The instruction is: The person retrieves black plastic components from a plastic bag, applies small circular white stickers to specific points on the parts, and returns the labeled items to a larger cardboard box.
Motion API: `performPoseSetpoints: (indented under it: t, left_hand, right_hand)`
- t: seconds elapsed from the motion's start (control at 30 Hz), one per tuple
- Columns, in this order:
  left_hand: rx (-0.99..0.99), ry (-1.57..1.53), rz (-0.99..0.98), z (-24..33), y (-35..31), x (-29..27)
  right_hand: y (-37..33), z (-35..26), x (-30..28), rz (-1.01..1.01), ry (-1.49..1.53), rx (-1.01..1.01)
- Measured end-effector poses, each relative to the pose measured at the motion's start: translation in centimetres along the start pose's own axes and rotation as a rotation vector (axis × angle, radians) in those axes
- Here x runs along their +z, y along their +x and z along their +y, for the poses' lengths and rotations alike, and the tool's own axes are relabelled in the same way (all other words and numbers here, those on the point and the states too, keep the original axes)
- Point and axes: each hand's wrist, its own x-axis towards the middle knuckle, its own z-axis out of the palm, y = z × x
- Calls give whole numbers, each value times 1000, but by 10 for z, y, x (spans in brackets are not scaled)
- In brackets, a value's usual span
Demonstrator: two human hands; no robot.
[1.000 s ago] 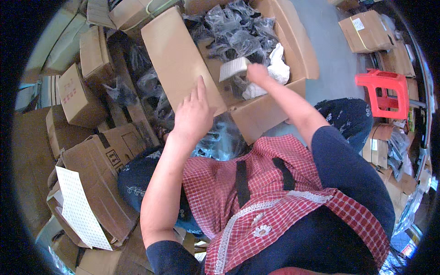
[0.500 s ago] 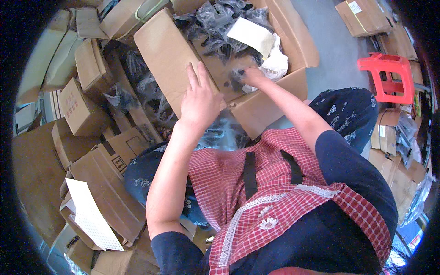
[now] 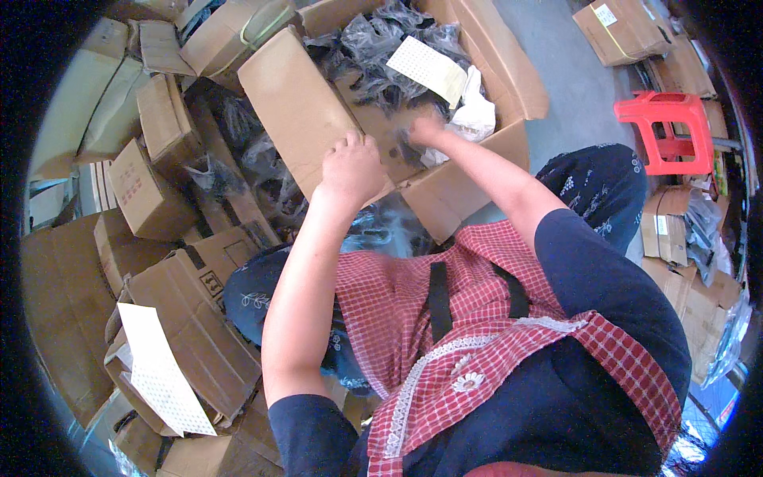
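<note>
A large open cardboard box (image 3: pixel 465 187) stands in front of me, its left flap (image 3: pixel 290 103) folded outward. Over that flap's inner edge, my left hand (image 3: pixel 352 168) is closed with its fingers curled; what it grips, if anything, is hidden. Reaching inside the box, my right hand (image 3: pixel 427 131) pinches a small clear plastic bag (image 3: pixel 407 143) with something dark in it, partly blurred. Beyond it lies a heap of clear bags with dark contents (image 3: pixel 373 48). A printed white sheet (image 3: pixel 427 67) rests on the heap, beside crumpled white plastic (image 3: pixel 474 111).
Cardboard boxes crowd the left side, among them a small carton (image 3: pixel 147 191) and a worn box (image 3: pixel 191 326) bearing a printed sheet (image 3: pixel 159 374). A red plastic stool (image 3: pixel 668 131) stands at right, near a strapped carton (image 3: pixel 620 32). Grey floor (image 3: pixel 556 71) shows between.
My left hand has gone from stretched fingers on the flap to curled fingers at its edge. My right hand has shifted slightly left within the box. The whole view has moved a little.
</note>
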Motion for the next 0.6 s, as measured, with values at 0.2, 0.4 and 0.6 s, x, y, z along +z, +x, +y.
performPoseSetpoints:
  t: [0.2,0.4,0.6]
  left_hand:
    - [-238,-145,-197,-31,-23,0]
    - [-247,-184,-138,-38,-24,-5]
    - [-196,-618,48,-22,-6,-9]
  right_hand:
    - [-33,-70,-70,-337,1449,2]
    - [-48,-50,-158,-285,1476,-44]
    - [-129,-72,-286,-343,1726,-155]
